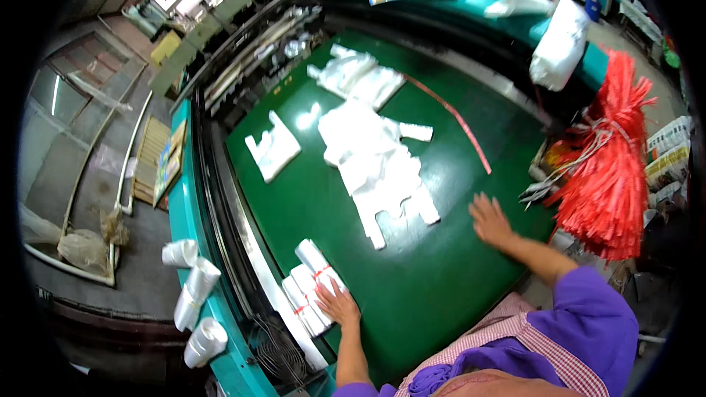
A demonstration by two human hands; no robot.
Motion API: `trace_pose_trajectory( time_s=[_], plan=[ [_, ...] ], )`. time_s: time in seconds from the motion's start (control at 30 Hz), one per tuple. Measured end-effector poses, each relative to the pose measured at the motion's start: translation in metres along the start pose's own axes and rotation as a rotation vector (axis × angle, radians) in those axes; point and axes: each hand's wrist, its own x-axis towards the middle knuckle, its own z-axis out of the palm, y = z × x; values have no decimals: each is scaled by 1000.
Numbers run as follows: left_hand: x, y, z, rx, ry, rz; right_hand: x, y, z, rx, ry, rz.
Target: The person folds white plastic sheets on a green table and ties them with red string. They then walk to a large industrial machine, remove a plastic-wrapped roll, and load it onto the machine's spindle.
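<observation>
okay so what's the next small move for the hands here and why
Probably the right hand slides left to the loose white bags and gathers them. It lies flat and empty on the green table, while the left hand already rests on the tied bundles.

Left hand (338, 304) on tied bag bundles (312, 285)

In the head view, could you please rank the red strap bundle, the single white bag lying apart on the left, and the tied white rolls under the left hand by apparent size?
1. Red strap bundle, largest.
2. Tied white rolls and single white bag look alike; the rolls lie nearer the camera, so I won't rank them.
</observation>
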Motion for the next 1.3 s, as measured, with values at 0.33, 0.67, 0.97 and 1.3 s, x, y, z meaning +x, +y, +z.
trace_pose_trajectory(
  time_s=[0.33,0.67,0.97,1.3],
  plan=[
    [-106,46,-35,-186,-243,48,-199,-32,-106,487,-398,43],
    [-109,50,-29,-110,-326,28,-245,19,-75,771,-596,355],
    [-139,127,48,34,-230,-271,-459,125,31,813,-571,984],
    [-257,557,-92,-1162,-1728,946,-661,213,-3,832,-63,1628]
  ],
)
